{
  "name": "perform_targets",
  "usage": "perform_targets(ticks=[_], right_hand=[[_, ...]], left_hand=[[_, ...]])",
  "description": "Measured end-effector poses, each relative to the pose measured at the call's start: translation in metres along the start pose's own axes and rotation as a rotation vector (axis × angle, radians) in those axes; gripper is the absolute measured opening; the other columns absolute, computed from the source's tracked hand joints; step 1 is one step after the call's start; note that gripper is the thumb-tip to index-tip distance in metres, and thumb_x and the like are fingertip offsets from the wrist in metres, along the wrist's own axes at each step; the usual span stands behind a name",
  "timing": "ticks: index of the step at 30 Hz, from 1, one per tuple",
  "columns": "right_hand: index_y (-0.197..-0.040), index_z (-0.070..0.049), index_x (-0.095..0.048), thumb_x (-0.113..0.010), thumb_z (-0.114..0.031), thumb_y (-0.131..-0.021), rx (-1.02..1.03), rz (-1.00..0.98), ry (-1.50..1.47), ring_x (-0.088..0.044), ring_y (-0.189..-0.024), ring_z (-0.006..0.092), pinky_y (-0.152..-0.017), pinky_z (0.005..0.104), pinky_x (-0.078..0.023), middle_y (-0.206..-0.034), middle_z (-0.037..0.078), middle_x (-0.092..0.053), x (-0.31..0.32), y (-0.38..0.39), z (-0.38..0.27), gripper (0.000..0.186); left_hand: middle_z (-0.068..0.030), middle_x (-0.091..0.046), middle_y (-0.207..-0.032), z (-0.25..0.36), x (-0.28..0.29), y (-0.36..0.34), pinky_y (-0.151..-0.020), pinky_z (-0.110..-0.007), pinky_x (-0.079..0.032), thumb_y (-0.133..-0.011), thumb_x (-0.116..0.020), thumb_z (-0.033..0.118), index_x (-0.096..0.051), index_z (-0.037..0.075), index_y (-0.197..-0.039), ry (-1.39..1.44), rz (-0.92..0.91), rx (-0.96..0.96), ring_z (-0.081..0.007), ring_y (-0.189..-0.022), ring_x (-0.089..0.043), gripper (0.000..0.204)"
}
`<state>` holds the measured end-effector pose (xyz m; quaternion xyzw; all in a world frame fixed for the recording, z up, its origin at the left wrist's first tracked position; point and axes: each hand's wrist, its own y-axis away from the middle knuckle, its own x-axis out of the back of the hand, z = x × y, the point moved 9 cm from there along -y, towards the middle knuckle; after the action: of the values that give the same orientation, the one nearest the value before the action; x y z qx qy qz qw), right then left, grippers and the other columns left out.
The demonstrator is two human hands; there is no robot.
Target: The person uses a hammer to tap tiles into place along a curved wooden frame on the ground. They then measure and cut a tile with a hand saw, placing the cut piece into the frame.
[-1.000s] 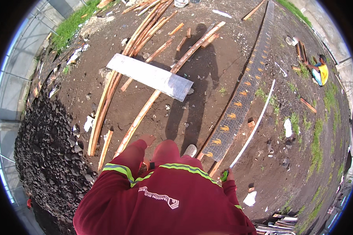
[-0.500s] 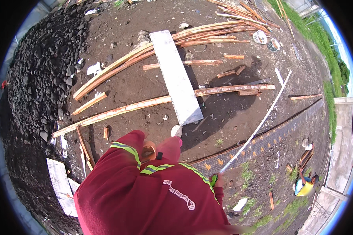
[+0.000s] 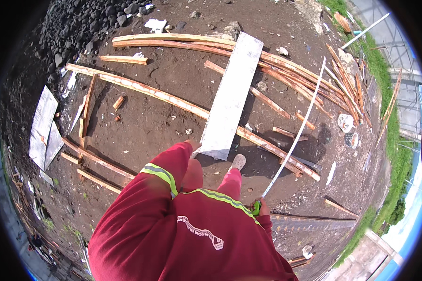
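A long white board (image 3: 232, 98) lies tilted across several reddish wooden beams (image 3: 140, 86) on dark soil, its near end just in front of me. My left hand (image 3: 192, 145) reaches to that board's near left corner and seems to touch it; its fingers are too small to make out. At my right side my right hand (image 3: 264, 207) is closed around a green tape measure (image 3: 256, 208). From it the long pale tape blade (image 3: 293, 143) runs out, slanting up and to the right over the beams.
Bundled timber (image 3: 314, 86) lies at the far right beside two buckets (image 3: 345, 122). Black stones (image 3: 82, 25) are heaped at the far left. Pale panels (image 3: 43, 126) and crossed wood pieces (image 3: 83, 119) lie to my left. A dark mesh strip (image 3: 309, 222) is at the right.
The view has swung to the right. My left hand has come into sight at the board's near corner. The tape blade now points farther up, past the beams; my right hand keeps the tape measure.
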<state>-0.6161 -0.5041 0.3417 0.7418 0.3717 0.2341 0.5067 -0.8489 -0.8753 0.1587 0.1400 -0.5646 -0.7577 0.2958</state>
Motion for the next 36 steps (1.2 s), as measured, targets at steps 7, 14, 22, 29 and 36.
perform_targets(ticks=[7, 14, 22, 29, 36], right_hand=[[-0.083, -0.008, -0.050, -0.044, -0.035, -0.091, -0.161, -0.096, 0.370, -0.055, -0.059, 0.0215, -0.052, 0.0341, -0.047, -0.068, 0.008, -0.054, 0.026, -0.109, -0.100, 0.029], [-0.083, -0.004, -0.053, -0.047, -0.032, -0.090, -0.119, -0.084, 0.688, -0.054, -0.049, 0.0194, -0.044, 0.0277, -0.043, -0.064, 0.012, -0.057, 0.069, -0.172, -0.127, 0.030], [-0.083, -0.003, -0.051, -0.046, -0.034, -0.090, -0.133, -0.111, 0.756, -0.053, -0.051, 0.0207, -0.047, 0.0295, -0.044, -0.063, 0.012, -0.056, 0.078, -0.197, -0.128, 0.032], [-0.083, -0.006, -0.051, -0.046, -0.032, -0.090, -0.053, -0.193, 0.864, -0.055, -0.052, 0.0205, -0.044, 0.0310, -0.045, -0.062, 0.010, -0.055, 0.023, -0.176, -0.161, 0.028], [-0.082, -0.005, -0.050, -0.046, -0.033, -0.091, 0.049, -0.475, 0.937, -0.056, -0.056, 0.0229, -0.047, 0.0386, -0.049, -0.064, 0.009, -0.054, -0.059, -0.126, -0.193, 0.030]], left_hand=[[-0.0126, -0.060, -0.084, -0.034, -0.078, -0.068, -0.057, -0.036, -0.050, -0.083, -0.055, 0.045, -0.055, -0.001, -0.104, 0.723, 0.288, 0.281, -0.0242, -0.072, -0.060, 0.050], [-0.0116, -0.059, -0.101, -0.066, -0.222, -0.178, -0.060, -0.041, -0.052, -0.081, -0.061, 0.035, -0.057, 0.004, -0.111, 1.243, 0.270, 0.609, -0.0269, -0.089, -0.058, 0.043], [-0.0151, -0.064, -0.093, -0.083, -0.269, -0.259, -0.069, -0.036, -0.048, -0.074, -0.069, 0.037, -0.057, -0.004, -0.106, 1.682, 0.545, 0.595, -0.0251, -0.079, -0.062, 0.053], [-0.0068, -0.064, -0.092, -0.059, -0.147, -0.062, -0.073, -0.028, -0.046, -0.085, -0.058, 0.019, -0.057, 0.000, -0.105, 1.745, 0.970, -0.164, -0.0132, -0.078, -0.058, 0.027], [-0.0019, -0.062, -0.087, -0.092, -0.104, 0.172, -0.071, -0.027, -0.044, -0.089, -0.053, 0.020, -0.058, 0.000, -0.101, 1.609, 1.179, -0.308, -0.0093, -0.079, -0.054, 0.024]])
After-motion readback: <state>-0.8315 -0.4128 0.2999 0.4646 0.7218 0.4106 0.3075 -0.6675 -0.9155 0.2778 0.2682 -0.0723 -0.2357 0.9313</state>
